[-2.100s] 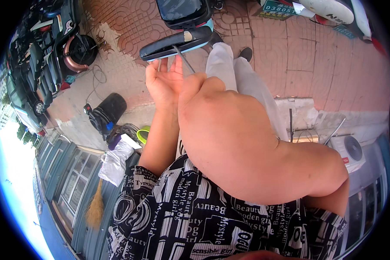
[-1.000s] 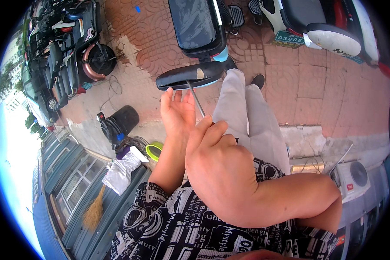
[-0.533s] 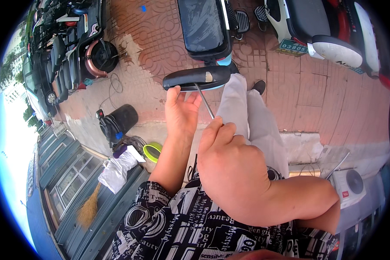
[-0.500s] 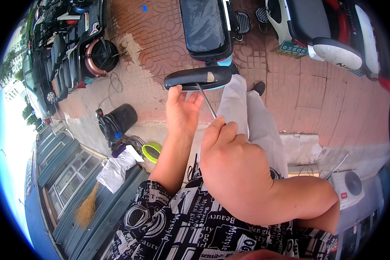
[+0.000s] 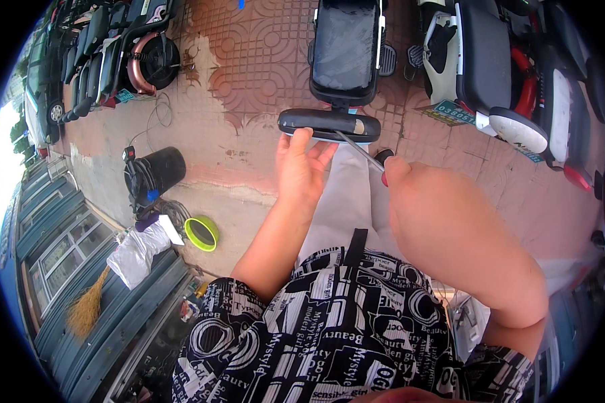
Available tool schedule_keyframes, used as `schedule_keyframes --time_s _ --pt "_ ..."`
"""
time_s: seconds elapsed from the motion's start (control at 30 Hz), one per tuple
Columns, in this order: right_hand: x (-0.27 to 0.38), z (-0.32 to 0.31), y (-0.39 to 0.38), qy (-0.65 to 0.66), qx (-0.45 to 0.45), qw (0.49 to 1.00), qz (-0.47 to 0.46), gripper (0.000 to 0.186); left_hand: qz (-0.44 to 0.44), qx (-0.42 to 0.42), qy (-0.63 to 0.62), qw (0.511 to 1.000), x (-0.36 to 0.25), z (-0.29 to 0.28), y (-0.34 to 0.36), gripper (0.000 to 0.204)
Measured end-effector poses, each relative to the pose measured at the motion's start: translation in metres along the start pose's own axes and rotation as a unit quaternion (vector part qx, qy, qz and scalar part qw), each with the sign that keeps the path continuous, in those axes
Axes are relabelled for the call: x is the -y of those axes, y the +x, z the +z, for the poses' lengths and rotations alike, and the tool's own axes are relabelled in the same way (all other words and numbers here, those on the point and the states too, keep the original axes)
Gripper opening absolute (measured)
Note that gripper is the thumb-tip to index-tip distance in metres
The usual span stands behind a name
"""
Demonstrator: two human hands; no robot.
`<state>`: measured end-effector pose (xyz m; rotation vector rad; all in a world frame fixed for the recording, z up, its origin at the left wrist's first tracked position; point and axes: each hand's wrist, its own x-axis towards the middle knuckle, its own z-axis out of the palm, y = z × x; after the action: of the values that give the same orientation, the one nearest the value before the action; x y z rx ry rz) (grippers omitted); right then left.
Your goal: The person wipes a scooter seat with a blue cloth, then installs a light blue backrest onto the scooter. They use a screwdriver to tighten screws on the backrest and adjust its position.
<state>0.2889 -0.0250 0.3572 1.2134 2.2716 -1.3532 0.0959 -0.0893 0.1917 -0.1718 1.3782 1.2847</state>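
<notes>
In the head view, a black padded backrest lies crosswise in front of the person, at the near end of a long black scooter seat. A pale blue edge shows along its near underside, and a beige worn patch marks the cover toward its right end.

The left hand reaches up to the near edge of the backrest, left of its middle. The thumb touches that edge; the other fingers are somewhat spread and curl below it, so whether they pinch it cannot be told. The right hand is closed around the red handle of a screwdriver, most of the handle being hidden by the fist. The metal shaft slants up and to the left, and its tip meets the near edge of the backrest, to the right of the left hand.

Light grey trousers and a black-and-white printed shirt show below the hands. To the left stand a black bucket and a lime-green basin, near a silvery plastic bag and a straw broom. Parked scooters line both sides of the reddish patterned paving.
</notes>
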Motion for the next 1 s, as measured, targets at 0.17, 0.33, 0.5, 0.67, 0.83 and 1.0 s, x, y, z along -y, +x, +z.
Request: schedule_keyframes --time_s 0.17,0.33,0.5,0.67,0.83,1.0 --pt "-0.007 -0.016 0.008 -0.025 -0.001 1.0 0.002 0.016 0.008 0.015 -0.008 1.0 0.003 -0.001 0.0 0.048" --pt "-0.011 -0.03 0.021 -0.095 0.009 0.995 -0.003 0.012 0.016 0.014 -0.002 1.0 0.005 0.0 -0.003 0.032" --pt "-0.008 -0.014 0.017 -0.028 0.044 0.998 0.036 0.016 0.03 0.034 -0.005 0.999 0.006 0.001 -0.007 0.033" --pt "-0.013 0.021 -0.001 -0.011 0.006 0.999 0.052 0.024 0.013 0.04 -0.024 0.999 0.013 -0.005 -0.008 0.032" --pt "-0.009 0.05 -0.01 -0.02 -0.018 0.998 0.063 0.034 -0.002 0.065 -0.016 0.998 0.017 -0.009 -0.008 0.038" --pt "-0.007 0.066 -0.013 -0.067 -0.075 0.995 0.017 0.045 -0.006 0.068 -0.011 0.998 0.015 -0.002 -0.008 0.032"
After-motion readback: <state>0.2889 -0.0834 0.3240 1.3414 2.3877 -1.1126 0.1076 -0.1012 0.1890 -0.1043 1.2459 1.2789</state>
